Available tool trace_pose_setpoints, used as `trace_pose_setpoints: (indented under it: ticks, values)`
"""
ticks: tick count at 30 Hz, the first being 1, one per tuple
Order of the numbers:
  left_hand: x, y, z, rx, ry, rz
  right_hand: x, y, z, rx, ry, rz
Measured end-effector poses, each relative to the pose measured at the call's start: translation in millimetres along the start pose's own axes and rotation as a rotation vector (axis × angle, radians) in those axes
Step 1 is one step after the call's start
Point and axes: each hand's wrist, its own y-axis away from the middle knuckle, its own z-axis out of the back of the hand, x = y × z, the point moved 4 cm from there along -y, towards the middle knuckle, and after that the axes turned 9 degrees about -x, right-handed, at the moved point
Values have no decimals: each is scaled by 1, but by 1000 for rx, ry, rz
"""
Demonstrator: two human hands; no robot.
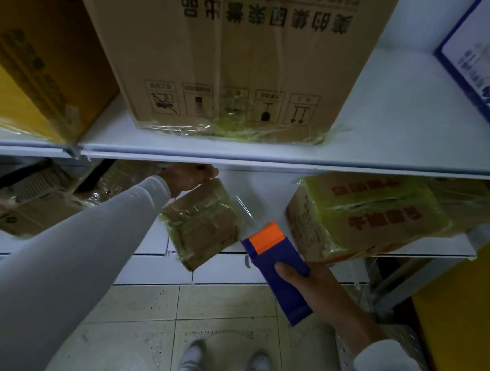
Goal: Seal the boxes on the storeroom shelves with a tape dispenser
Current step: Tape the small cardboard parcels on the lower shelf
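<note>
A small cardboard box [202,223] wrapped in layers of clear tape sits tilted on the lower shelf, its near corner past the shelf edge. My left hand [189,177] grips the far top edge of that box, partly hidden under the upper shelf. My right hand [314,287] holds a blue tape dispenser [279,271] with an orange front, just right of the box. A strip of clear tape [243,207] runs from the dispenser's orange end toward the box.
A large brown box [228,61] and a yellow box [26,53] stand on the white upper shelf [270,158]. Taped boxes flank the small one on the lower shelf: one left [31,203], one right [363,217]. Tiled floor and my shoes [223,368] lie below.
</note>
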Motion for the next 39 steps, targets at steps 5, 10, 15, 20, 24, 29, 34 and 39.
trace_pose_setpoints:
  ticks: [5,10,15,20,24,29,34,39]
  values:
    - [13,-22,-6,-43,-47,85,10,-11,-14,37,-56,-66]
    - [15,-36,-3,-95,-126,30,13,-25,-26,29,-36,-107]
    - [29,-46,-12,-57,-195,89,10,-37,-29,18,-10,-142]
    - [49,-47,-15,-122,-227,190,5,-43,-32,13,22,-168]
    - [54,-42,-19,-220,-191,199,1,-44,-36,-6,1,-189]
    - [54,-28,-22,-394,-256,83,-4,-42,-40,-30,-14,-181]
    - [53,-6,-34,-387,-336,-383,-10,-41,-40,-20,-21,-186]
    - [55,-14,-28,-121,-221,-213,-17,-38,-38,-15,-5,-195]
